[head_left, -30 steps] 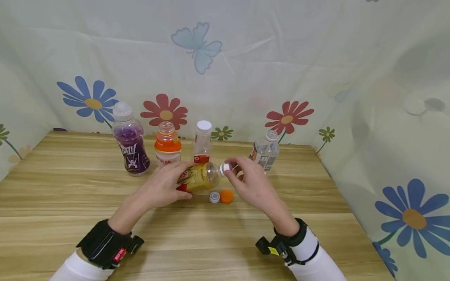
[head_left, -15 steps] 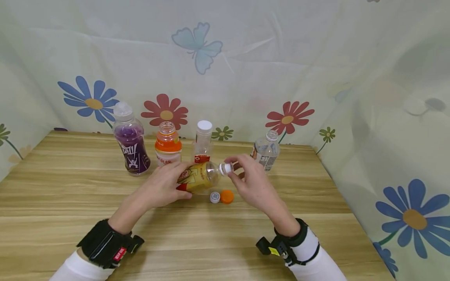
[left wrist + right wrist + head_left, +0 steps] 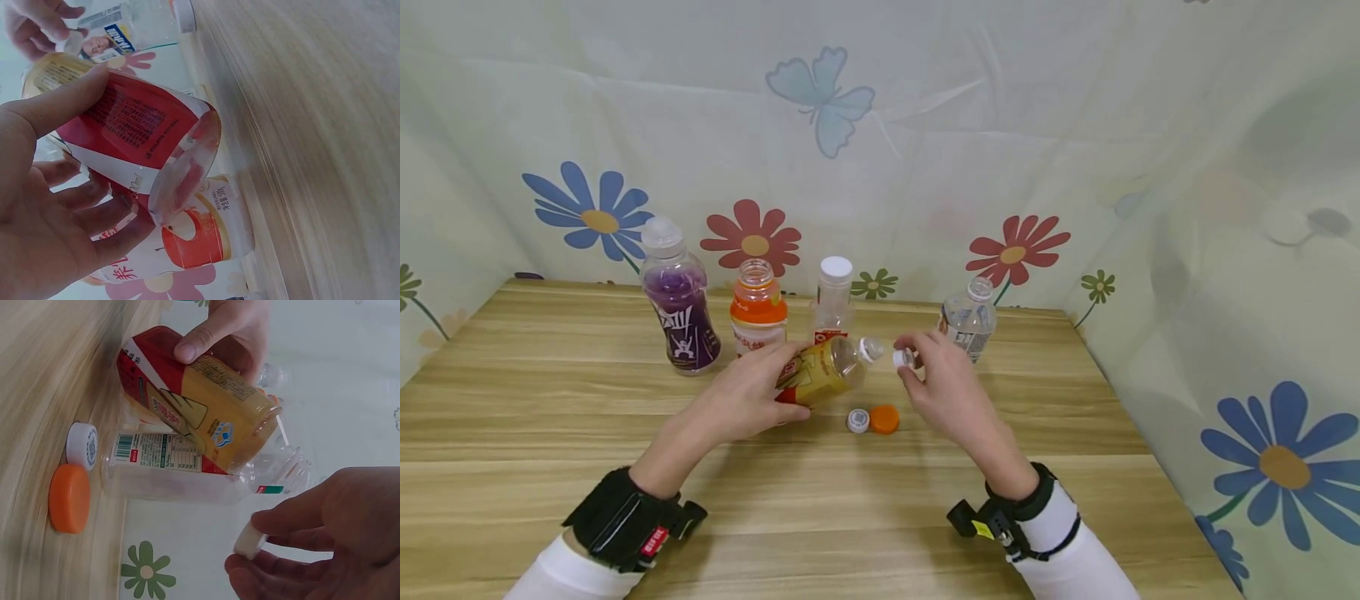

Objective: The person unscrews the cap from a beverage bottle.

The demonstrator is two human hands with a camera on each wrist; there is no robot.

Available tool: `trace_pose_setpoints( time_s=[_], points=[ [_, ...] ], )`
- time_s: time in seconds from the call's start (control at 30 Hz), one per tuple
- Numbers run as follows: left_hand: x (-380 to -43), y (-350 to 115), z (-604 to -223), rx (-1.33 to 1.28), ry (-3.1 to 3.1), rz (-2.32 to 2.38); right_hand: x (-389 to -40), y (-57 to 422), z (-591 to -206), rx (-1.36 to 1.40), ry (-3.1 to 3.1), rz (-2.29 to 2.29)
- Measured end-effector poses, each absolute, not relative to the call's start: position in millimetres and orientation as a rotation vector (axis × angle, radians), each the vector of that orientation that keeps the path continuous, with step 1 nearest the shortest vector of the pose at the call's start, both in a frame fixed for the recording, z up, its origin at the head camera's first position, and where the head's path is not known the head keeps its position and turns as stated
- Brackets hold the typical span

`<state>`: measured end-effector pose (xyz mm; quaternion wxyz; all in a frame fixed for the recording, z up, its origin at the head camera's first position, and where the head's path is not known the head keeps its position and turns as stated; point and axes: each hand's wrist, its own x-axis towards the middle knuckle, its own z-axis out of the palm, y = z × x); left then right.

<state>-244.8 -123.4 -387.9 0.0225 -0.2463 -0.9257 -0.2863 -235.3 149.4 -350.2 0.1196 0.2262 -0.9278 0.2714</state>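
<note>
My left hand [image 3: 741, 392] grips a plastic bottle [image 3: 822, 372] with a yellow and red label, held tilted with its uncapped neck up to the right. In the left wrist view the bottle's clear base [image 3: 187, 178] points toward the table. Between thumb and fingers of my right hand [image 3: 943, 385] is a small white cap [image 3: 903, 358], a short way right of the bottle's mouth. The right wrist view shows this cap [image 3: 250, 541] pinched at the fingertips. On the table below the bottle lie a white cap [image 3: 858, 421] and an orange cap [image 3: 883, 419], side by side.
Along the back stand a purple bottle [image 3: 681, 312] with a clear lid, an uncapped orange-topped bottle [image 3: 758, 308] and a clear bottle [image 3: 833, 300] with a white cap. An uncapped clear bottle [image 3: 967, 321] stands behind my right hand. A flowered curtain [image 3: 925, 167] hangs behind the table.
The white cap has come off the bottle's neck and moved right in my right hand. The left hand has tilted the bottle's neck up and slightly left.
</note>
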Motion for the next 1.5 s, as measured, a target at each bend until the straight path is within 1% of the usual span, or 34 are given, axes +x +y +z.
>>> trace_pose_setpoints(
  time_s=[0.3, 0.53, 0.7, 1.03, 1.37, 1.5],
  points=[
    [-244, -122, -388, -0.757, -2.833, -0.925, -245, 152, -360, 0.629, -3.018, 0.459],
    [-243, -121, -386, -0.773, -2.819, -0.944, -250, 156, -372, 0.705, -3.086, 0.214],
    [-242, -120, -386, -0.749, -2.829, -0.944, -253, 157, -380, 0.685, -3.146, 0.133],
    [-241, -117, -387, -0.715, -2.844, -0.952, -255, 155, -387, 0.654, -3.194, 0.096],
    [-241, -117, -387, -0.738, -2.804, -0.968, -257, 151, -396, 0.745, -3.195, 0.124],
    [-240, -118, -388, -0.736, -2.806, -0.978, -257, 152, -395, 0.729, -3.22, 0.197]
  ],
)
